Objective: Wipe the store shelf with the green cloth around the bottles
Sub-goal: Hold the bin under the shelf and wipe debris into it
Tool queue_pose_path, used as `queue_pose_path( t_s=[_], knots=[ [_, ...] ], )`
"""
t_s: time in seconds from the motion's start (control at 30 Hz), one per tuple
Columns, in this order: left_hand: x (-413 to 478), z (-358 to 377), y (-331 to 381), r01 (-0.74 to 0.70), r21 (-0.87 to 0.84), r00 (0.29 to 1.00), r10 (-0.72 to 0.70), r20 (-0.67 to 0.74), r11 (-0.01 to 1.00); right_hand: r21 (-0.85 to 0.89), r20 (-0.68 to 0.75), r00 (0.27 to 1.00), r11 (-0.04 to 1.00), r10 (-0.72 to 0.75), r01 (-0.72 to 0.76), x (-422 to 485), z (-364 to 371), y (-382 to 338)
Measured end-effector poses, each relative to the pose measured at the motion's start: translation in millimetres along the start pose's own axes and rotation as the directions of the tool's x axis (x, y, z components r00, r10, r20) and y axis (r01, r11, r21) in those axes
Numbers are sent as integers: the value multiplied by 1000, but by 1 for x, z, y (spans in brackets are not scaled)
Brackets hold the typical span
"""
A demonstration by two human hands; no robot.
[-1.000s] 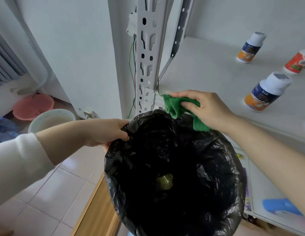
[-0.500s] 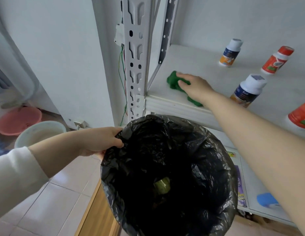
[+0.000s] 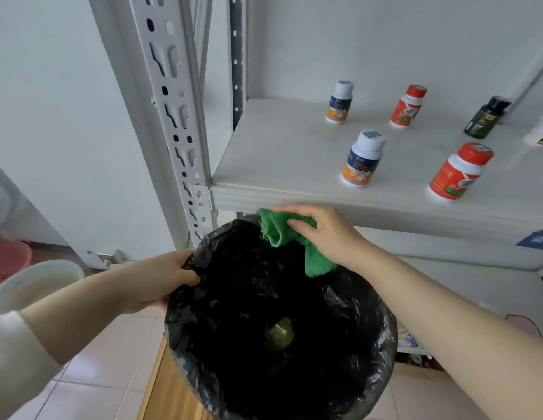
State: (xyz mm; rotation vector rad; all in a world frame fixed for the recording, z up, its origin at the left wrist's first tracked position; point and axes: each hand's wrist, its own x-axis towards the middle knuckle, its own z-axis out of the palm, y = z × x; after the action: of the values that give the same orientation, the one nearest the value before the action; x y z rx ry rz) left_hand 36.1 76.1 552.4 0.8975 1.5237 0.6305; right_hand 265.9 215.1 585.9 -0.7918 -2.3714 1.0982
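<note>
My right hand (image 3: 321,234) holds the crumpled green cloth (image 3: 279,230) at the front lip of the white shelf (image 3: 279,153), just over the rim of a bin lined with a black bag (image 3: 276,322). My left hand (image 3: 161,278) grips the bag's rim on the left. On the shelf stand several bottles: two white-and-blue ones (image 3: 361,159) (image 3: 340,102), two red ones (image 3: 459,172) (image 3: 408,106) and a dark one (image 3: 487,117).
A perforated grey upright (image 3: 173,110) carries the shelf's left corner. A white bucket (image 3: 30,283) and a pink basin (image 3: 8,262) sit on the tiled floor at left. A yellowish item (image 3: 280,333) lies deep in the bin. A lower shelf (image 3: 464,256) runs under my right arm.
My right hand has drawn the cloth back from the shelf's top to its front edge, over the bin. The view has tilted, showing more bottles. My left hand keeps its grip.
</note>
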Motion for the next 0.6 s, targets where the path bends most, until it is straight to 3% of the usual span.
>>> queue_pose_path(
  t_s=[0.17,0.3,0.4,0.6],
  knots=[
    [5,41,14,1,46,1000,-1,16,999,442,-180,974,896,136,-43,-39,-45,-1],
    [12,93,34,-9,56,1000,8,30,998,700,-162,950,710,266,-79,-82,-85,18],
    [19,144,51,-44,65,999,43,17,997,756,-147,931,644,334,-112,-124,-117,44],
    [39,244,82,-33,65,999,33,8,997,781,-178,910,617,373,-100,-196,-190,96]
  ],
)
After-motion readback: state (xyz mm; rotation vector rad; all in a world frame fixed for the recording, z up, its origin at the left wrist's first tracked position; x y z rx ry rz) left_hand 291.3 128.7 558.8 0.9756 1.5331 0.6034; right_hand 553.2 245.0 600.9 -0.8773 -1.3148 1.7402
